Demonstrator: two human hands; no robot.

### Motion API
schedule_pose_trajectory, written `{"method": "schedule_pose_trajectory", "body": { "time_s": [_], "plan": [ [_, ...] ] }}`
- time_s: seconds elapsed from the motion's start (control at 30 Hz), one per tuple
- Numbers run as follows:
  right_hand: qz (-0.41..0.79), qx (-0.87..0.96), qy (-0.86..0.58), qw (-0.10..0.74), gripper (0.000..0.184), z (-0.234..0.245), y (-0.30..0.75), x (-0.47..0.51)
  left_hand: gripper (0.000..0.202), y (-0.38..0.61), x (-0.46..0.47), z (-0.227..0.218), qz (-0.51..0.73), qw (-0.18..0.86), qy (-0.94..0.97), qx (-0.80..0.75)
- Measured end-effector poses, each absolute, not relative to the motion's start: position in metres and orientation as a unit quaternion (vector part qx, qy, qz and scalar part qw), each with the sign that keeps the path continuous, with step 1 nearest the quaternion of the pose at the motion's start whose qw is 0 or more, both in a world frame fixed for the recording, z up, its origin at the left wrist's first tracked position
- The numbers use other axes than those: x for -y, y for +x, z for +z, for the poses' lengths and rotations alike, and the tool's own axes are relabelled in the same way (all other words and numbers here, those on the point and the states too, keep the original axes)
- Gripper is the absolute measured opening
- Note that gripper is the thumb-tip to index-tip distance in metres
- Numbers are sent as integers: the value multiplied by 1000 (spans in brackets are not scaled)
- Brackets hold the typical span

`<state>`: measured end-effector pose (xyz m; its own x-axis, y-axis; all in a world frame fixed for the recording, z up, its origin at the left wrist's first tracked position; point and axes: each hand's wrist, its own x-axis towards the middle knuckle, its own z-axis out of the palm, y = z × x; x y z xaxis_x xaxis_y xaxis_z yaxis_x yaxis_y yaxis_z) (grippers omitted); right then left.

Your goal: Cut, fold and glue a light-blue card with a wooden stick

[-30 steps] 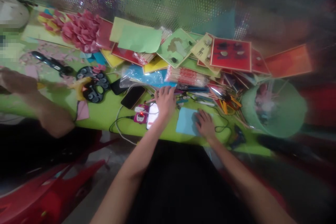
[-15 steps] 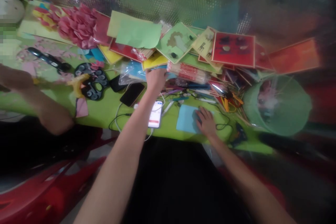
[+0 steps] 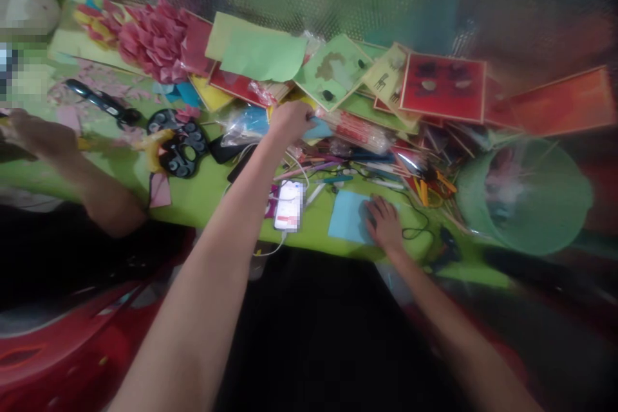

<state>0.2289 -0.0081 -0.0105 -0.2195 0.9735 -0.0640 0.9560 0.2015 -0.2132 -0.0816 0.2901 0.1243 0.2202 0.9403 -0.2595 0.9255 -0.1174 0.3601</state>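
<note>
My left hand (image 3: pixel 290 121) reaches far across the green table (image 3: pixel 203 196) into the pile of coloured sheets. Its fingers are curled at the edge of a blue sheet (image 3: pixel 319 131) and a clear plastic bag (image 3: pixel 241 129); what they grip is hidden. My right hand (image 3: pixel 383 224) lies flat with fingers spread on a light blue paper square (image 3: pixel 345 215) near the table's front edge. A lit phone (image 3: pixel 288 205) with a cable lies between my two arms.
Another person's arm (image 3: pixel 72 161) rests on the table at the left. Pink paper flowers (image 3: pixel 152 45), a black palette (image 3: pixel 182 149), red cards (image 3: pixel 444 87), a bag of red sticks (image 3: pixel 360 132), loose pens (image 3: pixel 371 170) and a green basket (image 3: pixel 526 196) crowd the table.
My left hand has moved from beside the phone away from me into the paper pile. My right hand has stayed on the blue square.
</note>
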Motion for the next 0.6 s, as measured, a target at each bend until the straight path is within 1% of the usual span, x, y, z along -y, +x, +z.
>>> {"method": "schedule_pose_trajectory", "body": {
  "time_s": [0.17,0.27,0.47,0.6],
  "plan": [
    [105,775,-622,43,54,-13,230,8,12,-88,-285,120,3,273,755,-597],
    [103,774,-623,44,53,-12,229,8,16,-91,-282,118,-4,297,770,-565],
    [104,771,-627,43,51,-8,227,7,22,-89,-277,118,-3,281,763,-582],
    [109,772,-625,41,52,-10,227,7,24,-81,-266,129,22,298,733,-610]
  ]
}}
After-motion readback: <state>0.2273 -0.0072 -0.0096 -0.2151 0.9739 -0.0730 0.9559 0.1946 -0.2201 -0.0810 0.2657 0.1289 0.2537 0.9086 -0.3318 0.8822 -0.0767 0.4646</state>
